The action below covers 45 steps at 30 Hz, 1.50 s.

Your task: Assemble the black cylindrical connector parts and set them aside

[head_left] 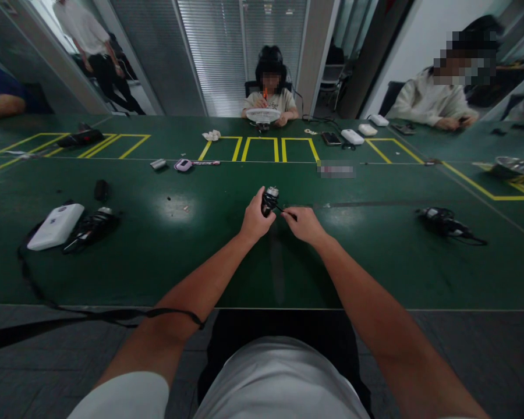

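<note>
Motor, a small black unit with a metal end, sat upright in the left hand, whose fingers were closed around its body just above the green bench. The right hand was pinched narrowly on a thin dark wire running from the motor's side. Judging by this, the piece was mid-handling, with the wire not yet settled anywhere. To the left lay a white box beside a black tool with a trailing cable; another black tool lay well apart on the right. Across the bench a person held a white fan. Nothing stood between the hands and the bench.
</note>
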Each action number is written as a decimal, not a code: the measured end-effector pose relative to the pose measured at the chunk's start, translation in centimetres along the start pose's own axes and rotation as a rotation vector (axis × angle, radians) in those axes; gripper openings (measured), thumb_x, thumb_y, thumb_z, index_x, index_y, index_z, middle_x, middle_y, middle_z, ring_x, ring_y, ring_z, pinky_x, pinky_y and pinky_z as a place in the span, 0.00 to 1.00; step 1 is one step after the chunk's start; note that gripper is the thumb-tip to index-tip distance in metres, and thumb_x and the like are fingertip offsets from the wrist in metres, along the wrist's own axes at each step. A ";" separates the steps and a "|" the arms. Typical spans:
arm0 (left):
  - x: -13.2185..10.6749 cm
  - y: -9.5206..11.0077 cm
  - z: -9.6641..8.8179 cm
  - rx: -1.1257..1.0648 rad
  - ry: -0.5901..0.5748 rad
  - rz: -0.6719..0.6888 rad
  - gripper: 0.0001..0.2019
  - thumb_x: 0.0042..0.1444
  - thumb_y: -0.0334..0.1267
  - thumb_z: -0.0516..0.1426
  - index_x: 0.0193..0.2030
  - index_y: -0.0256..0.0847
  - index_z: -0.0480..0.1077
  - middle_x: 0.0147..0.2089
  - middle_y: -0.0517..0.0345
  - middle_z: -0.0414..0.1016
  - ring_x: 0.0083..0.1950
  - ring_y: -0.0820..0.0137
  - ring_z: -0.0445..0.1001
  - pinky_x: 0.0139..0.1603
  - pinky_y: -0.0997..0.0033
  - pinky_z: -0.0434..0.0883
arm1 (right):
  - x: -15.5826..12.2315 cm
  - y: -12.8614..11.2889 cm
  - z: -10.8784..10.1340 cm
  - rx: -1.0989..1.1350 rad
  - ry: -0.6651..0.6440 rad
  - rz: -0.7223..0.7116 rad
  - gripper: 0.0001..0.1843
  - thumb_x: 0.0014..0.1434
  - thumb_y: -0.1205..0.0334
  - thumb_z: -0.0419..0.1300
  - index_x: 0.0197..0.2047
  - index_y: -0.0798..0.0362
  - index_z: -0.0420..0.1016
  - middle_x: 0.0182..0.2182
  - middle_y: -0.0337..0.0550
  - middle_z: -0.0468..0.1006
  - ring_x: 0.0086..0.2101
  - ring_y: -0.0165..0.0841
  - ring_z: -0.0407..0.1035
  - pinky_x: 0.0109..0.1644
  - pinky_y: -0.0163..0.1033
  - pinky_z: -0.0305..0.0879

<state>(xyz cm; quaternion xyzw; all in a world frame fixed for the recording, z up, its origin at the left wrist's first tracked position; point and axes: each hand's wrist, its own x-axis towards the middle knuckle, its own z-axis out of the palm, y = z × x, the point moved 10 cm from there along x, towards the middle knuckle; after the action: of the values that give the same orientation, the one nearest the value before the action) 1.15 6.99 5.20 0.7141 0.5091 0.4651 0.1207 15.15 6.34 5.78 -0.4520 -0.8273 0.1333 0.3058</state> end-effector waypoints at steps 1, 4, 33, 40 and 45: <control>0.0 0.0 0.1 0.012 -0.014 0.009 0.37 0.53 0.31 0.59 0.69 0.37 0.53 0.61 0.42 0.68 0.61 0.56 0.70 0.62 0.55 0.67 | 0.0 0.0 -0.1 0.014 0.011 0.018 0.12 0.64 0.61 0.56 0.33 0.52 0.79 0.30 0.44 0.81 0.32 0.35 0.73 0.38 0.39 0.65; 0.0 0.1 0.4 0.042 -0.047 0.028 0.36 0.53 0.29 0.58 0.70 0.37 0.53 0.60 0.42 0.69 0.61 0.56 0.70 0.62 0.55 0.67 | -0.2 1.0 0.1 0.171 0.017 0.140 0.15 0.64 0.56 0.55 0.29 0.52 0.76 0.22 0.40 0.77 0.23 0.30 0.69 0.30 0.36 0.63; -1.3 1.8 3.7 0.130 -0.369 0.171 0.25 0.57 0.32 0.57 0.62 0.36 0.64 0.53 0.42 0.70 0.53 0.57 0.72 0.54 0.56 0.72 | -0.5 -1.1 0.4 0.474 0.048 0.147 0.20 0.56 0.58 0.61 0.52 0.50 0.65 0.28 0.35 0.77 0.24 0.28 0.67 0.30 0.36 0.62; -0.9 0.8 3.4 0.063 -0.318 0.103 0.23 0.63 0.41 0.56 0.63 0.39 0.66 0.52 0.44 0.73 0.53 0.57 0.73 0.54 0.56 0.71 | -0.4 -1.5 -1.5 0.469 0.145 0.067 0.17 0.57 0.64 0.57 0.51 0.51 0.71 0.33 0.40 0.79 0.32 0.32 0.73 0.38 0.39 0.67; -0.5 1.0 2.5 -0.029 -0.242 0.070 0.22 0.66 0.46 0.51 0.62 0.36 0.68 0.58 0.43 0.74 0.59 0.57 0.72 0.62 0.56 0.67 | -0.5 1.7 -3.2 0.433 0.327 0.187 0.14 0.56 0.65 0.55 0.46 0.52 0.74 0.35 0.43 0.78 0.33 0.33 0.71 0.41 0.41 0.68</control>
<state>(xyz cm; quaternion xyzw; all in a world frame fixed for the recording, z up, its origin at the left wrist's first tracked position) 3.70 6.84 4.21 0.7806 0.4587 0.3868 0.1752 18.50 6.67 7.18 -0.4659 -0.6741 0.2599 0.5108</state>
